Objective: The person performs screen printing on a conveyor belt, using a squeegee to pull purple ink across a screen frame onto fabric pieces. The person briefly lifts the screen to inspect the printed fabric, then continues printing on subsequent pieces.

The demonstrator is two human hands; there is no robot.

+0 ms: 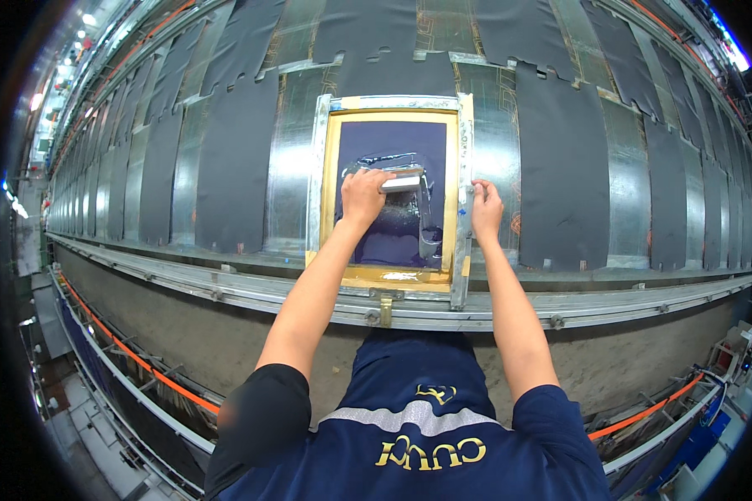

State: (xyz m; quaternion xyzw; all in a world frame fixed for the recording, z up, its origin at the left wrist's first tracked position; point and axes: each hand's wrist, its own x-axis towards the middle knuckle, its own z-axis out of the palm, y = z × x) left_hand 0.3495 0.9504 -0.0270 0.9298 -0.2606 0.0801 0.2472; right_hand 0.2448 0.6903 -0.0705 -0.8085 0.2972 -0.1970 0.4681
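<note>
At the far left, an orange strip runs along a lower rail beside the walkway. Above it, dark grey panels lie in rows on a long, shiny table, with bare bands showing between them. Toward the middle, the person's left hand reaches over a rectangular frame, its fingers curled closed around the left end of a short, silvery bar. The bar lies crosswise in the upper middle part of the frame's dark purple screen, inside the yellow inner border. Glossy wet liquid shows around the bar and in a streak running down from its right end. Below the frame, a brass-coloured fitting sits on the table's near metal rail. The right hand is at the frame's outer right edge, partly curled, fingertips at the side; whether it grips the frame cannot be told. Farther right, more grey sheets cover the table, and another orange strip slants below.
</note>
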